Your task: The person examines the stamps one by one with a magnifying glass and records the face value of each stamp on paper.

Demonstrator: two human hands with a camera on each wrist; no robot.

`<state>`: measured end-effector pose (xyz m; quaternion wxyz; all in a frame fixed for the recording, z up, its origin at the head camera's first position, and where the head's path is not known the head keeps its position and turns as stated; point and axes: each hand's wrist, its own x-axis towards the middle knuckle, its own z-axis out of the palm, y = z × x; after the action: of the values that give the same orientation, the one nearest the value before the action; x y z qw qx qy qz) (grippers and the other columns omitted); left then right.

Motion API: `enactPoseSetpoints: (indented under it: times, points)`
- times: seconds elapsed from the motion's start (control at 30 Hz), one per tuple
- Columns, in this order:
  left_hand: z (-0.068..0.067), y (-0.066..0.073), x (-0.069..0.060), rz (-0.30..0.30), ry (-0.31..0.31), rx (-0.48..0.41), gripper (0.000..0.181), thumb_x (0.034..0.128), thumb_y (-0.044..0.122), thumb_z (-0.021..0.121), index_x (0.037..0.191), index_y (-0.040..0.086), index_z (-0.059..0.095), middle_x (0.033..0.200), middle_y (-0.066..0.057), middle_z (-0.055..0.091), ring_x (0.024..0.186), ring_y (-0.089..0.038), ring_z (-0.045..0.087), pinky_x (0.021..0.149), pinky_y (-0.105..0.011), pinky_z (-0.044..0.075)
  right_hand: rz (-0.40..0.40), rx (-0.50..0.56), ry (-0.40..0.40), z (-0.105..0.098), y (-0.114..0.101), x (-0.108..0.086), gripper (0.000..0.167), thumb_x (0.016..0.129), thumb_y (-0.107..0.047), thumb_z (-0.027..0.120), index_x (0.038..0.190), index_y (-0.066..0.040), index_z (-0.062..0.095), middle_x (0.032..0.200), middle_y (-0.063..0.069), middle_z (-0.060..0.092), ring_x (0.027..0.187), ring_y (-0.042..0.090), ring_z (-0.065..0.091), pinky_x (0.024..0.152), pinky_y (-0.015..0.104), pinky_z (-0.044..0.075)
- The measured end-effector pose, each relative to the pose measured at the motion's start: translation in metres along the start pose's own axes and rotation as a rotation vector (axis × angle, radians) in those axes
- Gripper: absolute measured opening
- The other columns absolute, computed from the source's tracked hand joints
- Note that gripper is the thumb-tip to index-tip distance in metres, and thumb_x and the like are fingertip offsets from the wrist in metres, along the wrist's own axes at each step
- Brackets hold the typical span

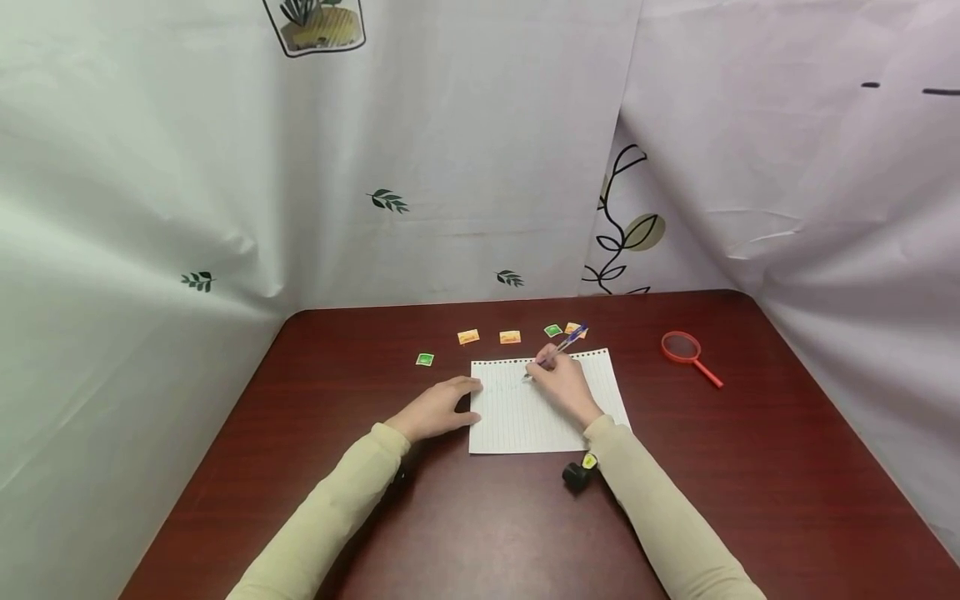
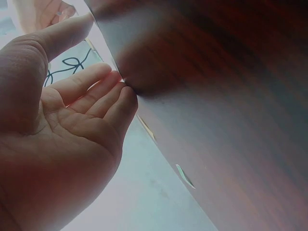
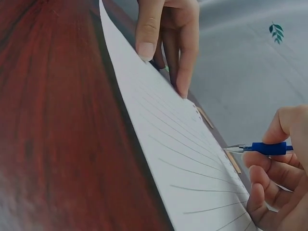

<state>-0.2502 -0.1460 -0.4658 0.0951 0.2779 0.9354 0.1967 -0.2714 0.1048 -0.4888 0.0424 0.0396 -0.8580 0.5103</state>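
Blue-gripped ballpoint pen (image 3: 268, 148): located over the ruled loose-leaf sheet (image 1: 517, 425) on the table (image 1: 487, 533), tip at eleven o'clock from the sheet's centre. Fingers of the right hand (image 1: 564, 385) pinch the pen; fingers of the left hand (image 1: 438, 407) are unclenched, touching the sheet's nine o'clock edge. Expected pen handling: light, rigid, probably slick along the upper barrel; take hold at the blue grip, just behind the tip. Expected sheet handling: very light, limp, readily creased, tear-prone at the hole-punched twelve o'clock edge; steady it flat by the nine o'clock margin.
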Motion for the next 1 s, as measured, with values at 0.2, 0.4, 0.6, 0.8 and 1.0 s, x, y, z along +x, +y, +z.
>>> enactPoseSetpoints:
  times: [0.2, 0.4, 0.6, 0.8, 1.0]
  points:
    - [0.0016, -0.0013, 0.0003, 0.001, 0.006, -0.008, 0.057, 0.0924, 0.021, 0.074, 0.141, -0.002, 0.055, 0.143, -0.019, 0.054, 0.133, -0.03, 0.051, 0.109, -0.043, 0.043, -0.013, -0.037, -0.019, 0.001, -0.0004, -0.0002, 0.01, 0.089, -0.022, 0.065, 0.093, -0.014, 0.061, 0.069, 0.001, 0.06, 0.061, 0.015, 0.046, 0.061, 0.031, 0.038]
    - [0.0018, -0.0013, 0.0, 0.003, 0.008, -0.009, 0.057, 0.0924, 0.021, 0.074, 0.141, -0.002, 0.055, 0.143, -0.019, 0.054, 0.133, -0.03, 0.051, 0.108, -0.043, 0.043, -0.045, -0.053, -0.018, 0.0046, 0.0005, -0.0015, 0.008, 0.089, -0.022, 0.065, 0.091, -0.016, 0.061, 0.066, 0.0, 0.059, 0.059, 0.015, 0.046, 0.058, 0.031, 0.038]
    - [0.0011, -0.0016, -0.0001, 0.0, 0.006, -0.002, 0.057, 0.0928, 0.022, 0.074, 0.142, -0.002, 0.055, 0.144, -0.019, 0.053, 0.134, -0.03, 0.05, 0.109, -0.043, 0.042, -0.047, -0.074, 0.002, 0.0051, 0.001, -0.0013, 0.008, 0.088, -0.022, 0.064, 0.091, -0.016, 0.059, 0.064, -0.001, 0.056, 0.058, 0.014, 0.044, 0.057, 0.031, 0.037]
    - [0.0018, -0.0019, -0.0004, -0.005, 0.003, -0.001, 0.057, 0.0929, 0.022, 0.074, 0.142, -0.002, 0.055, 0.144, -0.019, 0.053, 0.134, -0.03, 0.05, 0.109, -0.044, 0.043, -0.027, -0.071, 0.01, 0.0046, 0.0006, -0.0017, 0.009, 0.089, -0.023, 0.064, 0.09, -0.015, 0.059, 0.065, 0.0, 0.055, 0.058, 0.015, 0.043, 0.059, 0.032, 0.037]
    - [0.0013, -0.0014, -0.0004, -0.009, -0.001, 0.004, 0.058, 0.093, 0.023, 0.074, 0.142, -0.002, 0.054, 0.145, -0.019, 0.053, 0.134, -0.03, 0.05, 0.109, -0.043, 0.042, -0.016, -0.057, -0.008, 0.0047, -0.002, -0.0026, 0.01, 0.088, -0.023, 0.065, 0.091, -0.015, 0.061, 0.065, 0.0, 0.056, 0.058, 0.014, 0.043, 0.058, 0.031, 0.037]
